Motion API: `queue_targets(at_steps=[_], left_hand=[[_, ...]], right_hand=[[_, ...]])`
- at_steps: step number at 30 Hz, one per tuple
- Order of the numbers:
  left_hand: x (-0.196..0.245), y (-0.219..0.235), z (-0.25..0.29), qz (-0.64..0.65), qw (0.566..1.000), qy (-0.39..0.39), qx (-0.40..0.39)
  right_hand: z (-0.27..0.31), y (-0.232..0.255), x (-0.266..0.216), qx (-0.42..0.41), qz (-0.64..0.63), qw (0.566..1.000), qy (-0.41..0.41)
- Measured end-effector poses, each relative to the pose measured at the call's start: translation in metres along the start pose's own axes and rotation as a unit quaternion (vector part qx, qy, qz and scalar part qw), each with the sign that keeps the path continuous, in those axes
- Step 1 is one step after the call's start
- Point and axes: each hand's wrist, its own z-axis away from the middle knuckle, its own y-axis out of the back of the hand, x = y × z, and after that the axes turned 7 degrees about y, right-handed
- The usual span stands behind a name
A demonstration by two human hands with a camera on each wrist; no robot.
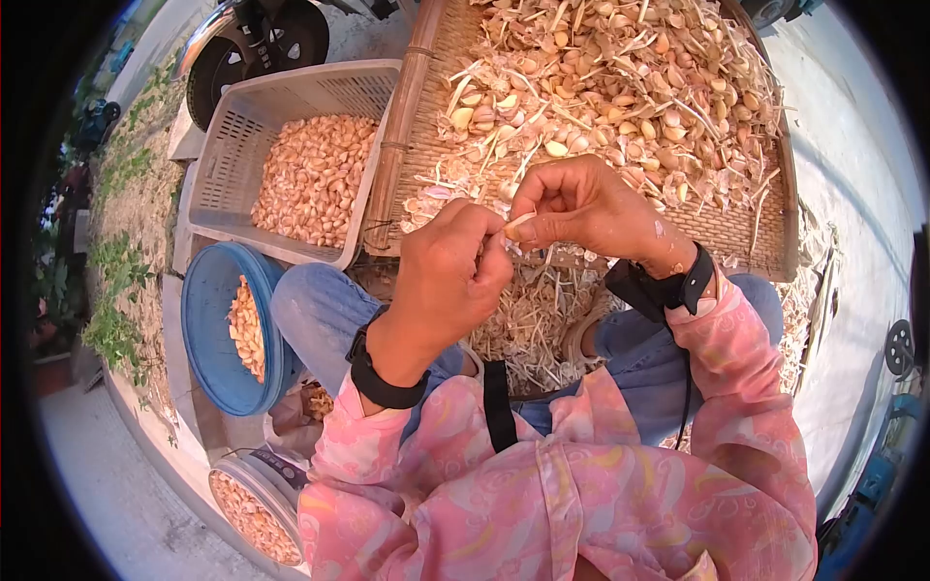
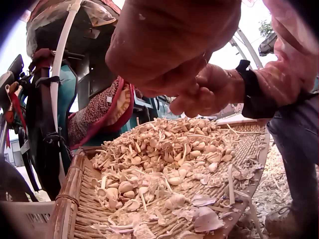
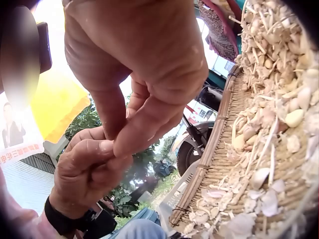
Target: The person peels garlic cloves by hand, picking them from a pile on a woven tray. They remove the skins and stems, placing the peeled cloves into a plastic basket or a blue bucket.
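Above the near edge of a woven tray [image 1: 412, 145], both hands meet fingertip to fingertip. My right hand [image 1: 591, 208] pinches a small pale garlic clove [image 1: 520, 222] between thumb and forefinger. From the other side, my left hand [image 1: 450, 271] pinches at the same clove, its other fingers curled in. In the left wrist and right wrist views the hands themselves hide the clove. Beneath them, the tray bears a heap of garlic cloves [image 1: 620, 87] mixed with dry stalks and papery skins [image 2: 207, 219].
Left of the tray stands a pale plastic crate [image 1: 223, 194] of cloves. A blue bucket [image 1: 208, 334] with peeled-looking cloves and a white tub [image 1: 281, 489] of cloves stand nearer. Skins and stalks [image 1: 533, 329] litter the ground between the legs. A wheel [image 1: 257, 58] is behind the crate.
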Motion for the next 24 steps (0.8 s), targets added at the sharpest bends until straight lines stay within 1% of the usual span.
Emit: queue_targets(at_steps=[1,3,4,6,7,8,9,10,11,12,13,14,15,17,18,19,21,22,23,24], left_hand=[[-0.009,-0.003,-0.002,-0.044,0.999,-0.004,0.008],[-0.033,-0.003,-0.002,-0.131,0.991,-0.009,0.028],[-0.037,0.001,0.003,-0.089,0.994,0.071,0.004],[-0.04,0.005,0.007,0.004,0.976,0.213,-0.051],[-0.044,0.004,0.015,0.087,0.958,0.259,-0.081],[-0.049,0.0,0.021,0.17,0.932,0.301,-0.106],[-0.05,-0.002,0.025,0.252,0.898,0.336,-0.131],[-0.041,0.003,0.027,0.326,0.842,0.396,-0.165],[-0.041,0.002,0.027,0.426,0.794,0.406,-0.151],[-0.042,-0.002,0.029,0.52,0.735,0.414,-0.137],[-0.044,-0.006,0.031,0.607,0.665,0.42,-0.118],[-0.054,-0.008,0.032,0.643,0.645,0.393,-0.126],[-0.052,-0.008,0.033,0.644,0.649,0.391,-0.101],[-0.044,-0.002,0.025,0.645,0.663,0.376,-0.055],[-0.049,0.001,0.027,0.651,0.673,0.344,-0.059],[-0.047,0.005,0.027,0.652,0.68,0.329,-0.059],[-0.033,0.015,0.028,0.654,0.689,0.306,-0.062],[-0.017,0.022,0.027,0.674,0.681,0.274,-0.08],[0.008,0.031,0.025,0.675,0.687,0.249,-0.1],[0.036,0.042,0.026,0.674,0.693,0.224,-0.122]], right_hand=[[0.001,-0.001,0.0,0.003,0.001,1.0,0.001],[0.007,-0.019,-0.011,-0.032,0.0,0.998,0.057],[0.008,-0.024,-0.016,-0.052,0.001,0.995,0.086],[0.002,-0.009,-0.018,0.066,-0.033,0.996,0.058],[-0.003,-0.001,-0.016,0.118,-0.053,0.991,0.041],[-0.01,0.019,-0.004,0.152,-0.052,0.987,-0.001],[-0.024,0.027,0.013,0.178,-0.04,0.983,0.003],[-0.034,0.032,0.031,0.207,-0.029,0.978,0.004],[-0.04,0.032,0.04,0.24,-0.019,0.97,0.002],[-0.053,0.019,0.039,0.204,0.003,0.977,0.057],[-0.069,0.0,0.034,0.164,0.023,0.98,0.109],[-0.08,-0.019,0.017,0.111,0.055,0.981,0.146],[-0.088,-0.031,0.0,0.056,0.087,0.978,0.184],[-0.096,-0.024,-0.012,0.035,0.203,0.962,0.181],[-0.1,-0.018,-0.018,0.025,0.262,0.947,0.182],[-0.095,-0.011,-0.016,0.029,0.26,0.953,0.15],[-0.069,0.005,0.004,0.042,0.25,0.964,0.077],[-0.056,0.011,0.014,0.057,0.289,0.954,0.05],[-0.043,0.017,0.024,0.073,0.327,0.942,0.024],[-0.032,0.023,0.032,0.087,0.378,0.922,0.021]])
